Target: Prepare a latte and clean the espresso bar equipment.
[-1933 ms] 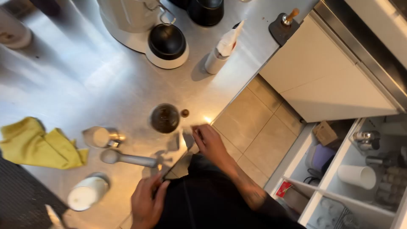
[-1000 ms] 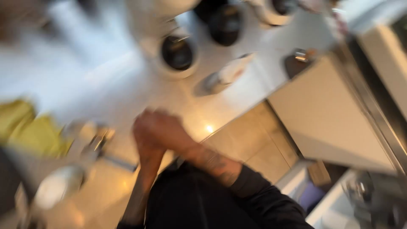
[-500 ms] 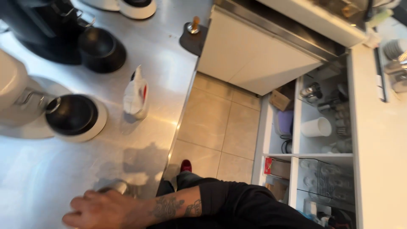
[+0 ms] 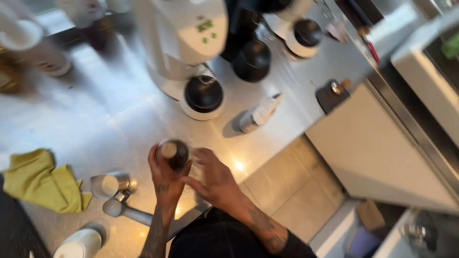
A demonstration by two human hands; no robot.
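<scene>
The left hand point(image 4: 165, 179) is closed round a small dark cup point(image 4: 172, 153), held just above the steel surface point(image 4: 95, 119) at its front edge. The right hand point(image 4: 215, 179), fingers loosely curled and holding nothing I can make out (the picture is blurred), works beside it. Next calls for steadying the cup.

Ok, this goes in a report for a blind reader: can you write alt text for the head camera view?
Seen from above, a person's left hand grips a small dark round container over a steel counter, with the right hand beside it. A yellow cloth, metal cups and white coffee grinders stand around.
</scene>
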